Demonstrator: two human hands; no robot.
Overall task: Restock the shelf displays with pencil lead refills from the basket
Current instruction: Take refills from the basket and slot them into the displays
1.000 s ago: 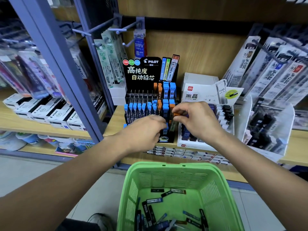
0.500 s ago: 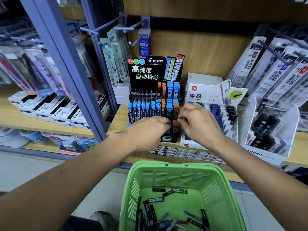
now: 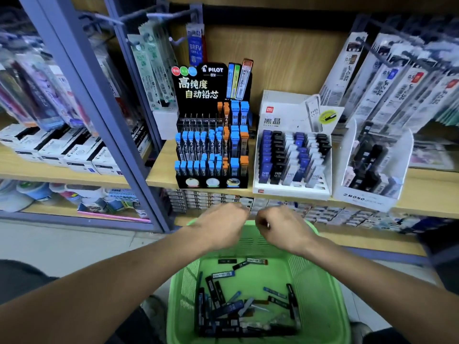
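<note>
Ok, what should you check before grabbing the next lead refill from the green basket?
1. Refills left in the green basket: ok, many lead refill cases lie on its floor.
2. Left hand free: cannot tell, only the back shows, fingers curled under.
3. Right hand free: cannot tell, fingers curled and blurred.
4. Hands near the basket: ok, both are over its far rim.
5. Room in the Pilot display: ok, the top tier's left slots look empty.
6. Picture sharp enough to read case labels: not ok, too blurred.
</note>
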